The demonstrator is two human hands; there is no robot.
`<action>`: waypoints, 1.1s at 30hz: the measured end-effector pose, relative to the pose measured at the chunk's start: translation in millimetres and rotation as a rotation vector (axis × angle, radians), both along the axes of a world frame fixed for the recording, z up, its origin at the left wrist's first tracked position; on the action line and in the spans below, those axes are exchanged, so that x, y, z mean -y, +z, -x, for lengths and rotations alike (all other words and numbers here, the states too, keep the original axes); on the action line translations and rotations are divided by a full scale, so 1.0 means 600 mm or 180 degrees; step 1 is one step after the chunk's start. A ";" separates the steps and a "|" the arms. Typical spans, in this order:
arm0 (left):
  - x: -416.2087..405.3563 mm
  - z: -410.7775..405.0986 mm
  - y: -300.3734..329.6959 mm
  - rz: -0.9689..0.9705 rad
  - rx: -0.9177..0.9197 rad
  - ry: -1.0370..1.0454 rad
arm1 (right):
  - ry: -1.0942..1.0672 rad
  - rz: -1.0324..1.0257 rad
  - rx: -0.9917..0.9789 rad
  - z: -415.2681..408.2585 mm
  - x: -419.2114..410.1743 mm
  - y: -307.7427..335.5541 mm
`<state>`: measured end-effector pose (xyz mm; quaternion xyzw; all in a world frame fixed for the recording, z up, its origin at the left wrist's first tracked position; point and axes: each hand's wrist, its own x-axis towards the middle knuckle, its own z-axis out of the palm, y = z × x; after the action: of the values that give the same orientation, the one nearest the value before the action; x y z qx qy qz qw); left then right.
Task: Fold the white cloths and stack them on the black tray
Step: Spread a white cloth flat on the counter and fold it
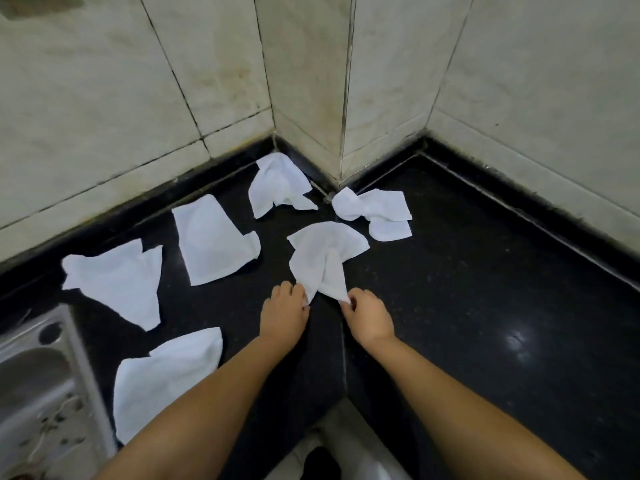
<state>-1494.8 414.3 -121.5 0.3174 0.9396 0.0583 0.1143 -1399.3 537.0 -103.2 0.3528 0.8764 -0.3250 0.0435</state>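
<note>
Black polished stone countertop [485, 271] runs into a corner here, and two bare forearms come in from the bottom edge. Nearest on the left side is a steel sink [38, 382] with a bit of debris in the basin, and right beside it lies a white cloth [162, 379], loosely doubled over, partly hidden under the left forearm.

Both hands are on the same cloth in the middle. The left hand [284, 315] has its fingers curled onto the near left corner of the centre cloth [325, 258], and the right hand [369, 318] pinches the near right corner of it. That cloth is bunched up, fanning out wide at the far end and narrowing toward the hands, lying on the counter.

Further left there's another crumpled cloth [117, 282], sort of triangular, just up from the sink. Past that a flatter cloth [211, 240] with one corner turned over. Then two more at the back: a rumpled one [277, 185] tucked right up against the wall corner, and a twisted one [377, 211] just right of where the wall juts out.

Behind everything are pale tiled walls [104, 98] with dark grimy grout lines. No tray shows up anywhere in this view, so all six cloths are loose on the counter.
</note>
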 end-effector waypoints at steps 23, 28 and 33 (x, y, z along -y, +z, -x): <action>-0.151 -0.103 0.291 -0.3802 0.1955 0.0455 | -0.1327 0.0713 -0.3037 -0.221 -0.270 0.289; -0.128 -0.179 0.244 -0.3371 0.1220 0.0263 | -0.0949 0.1105 -0.2781 -0.324 -0.239 0.255; -0.051 -0.236 0.184 -0.3040 0.1937 0.0410 | -0.0818 0.1797 -0.1978 -0.440 -0.199 0.181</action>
<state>-1352.9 444.7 -11.2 0.2449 0.7511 0.5723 0.2199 -1135.6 656.3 5.2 0.3188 0.6736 -0.6452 -0.1683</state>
